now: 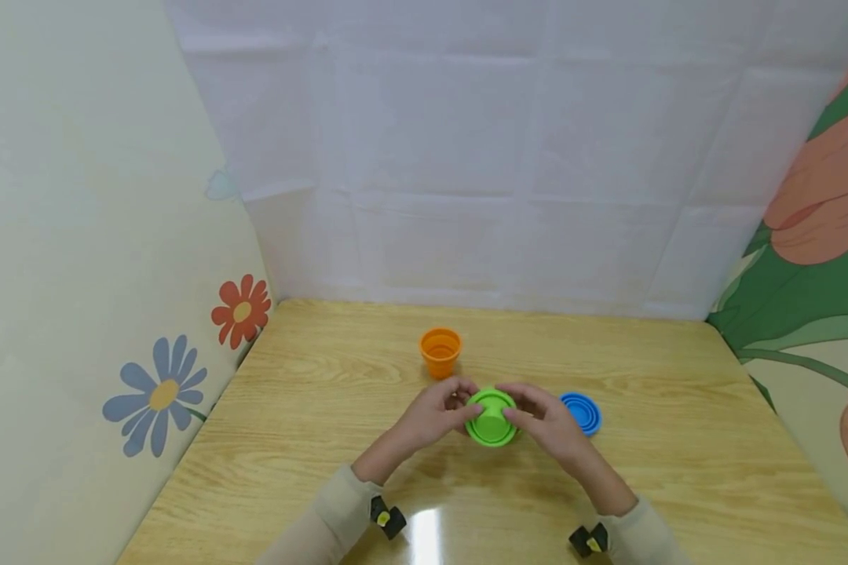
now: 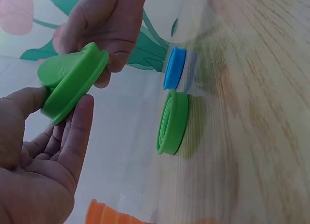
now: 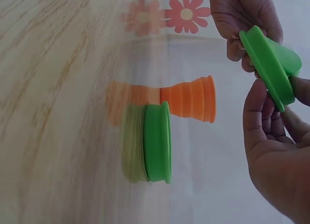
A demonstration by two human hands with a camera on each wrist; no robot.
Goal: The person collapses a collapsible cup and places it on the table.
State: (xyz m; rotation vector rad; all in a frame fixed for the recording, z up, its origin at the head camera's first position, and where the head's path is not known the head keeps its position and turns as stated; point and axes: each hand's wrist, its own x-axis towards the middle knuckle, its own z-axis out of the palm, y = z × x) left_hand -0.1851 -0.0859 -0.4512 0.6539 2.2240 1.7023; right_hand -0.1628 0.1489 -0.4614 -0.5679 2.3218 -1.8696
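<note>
Both hands hold a green collapsible cup (image 1: 491,424) above the table, and its narrow middle section pokes out of the wider ring. My left hand (image 1: 431,414) pinches its left side between thumb and fingers. On the opposite side my right hand (image 1: 553,428) grips the rim, thumb on the face toward me. A second green collapsible cup (image 2: 173,123), pressed flat, lies on the table below the hands; the held cup and hands mostly hide it in the head view. Just past the right hand lies a flattened blue collapsible cup (image 1: 581,413).
An orange collapsible cup (image 1: 440,351), drawn out to full height, stands upright behind the left hand. The wooden table (image 1: 311,408) meets a white cloth (image 1: 431,141) at its far edge. Flower-printed walls (image 1: 162,392) flank it on both sides.
</note>
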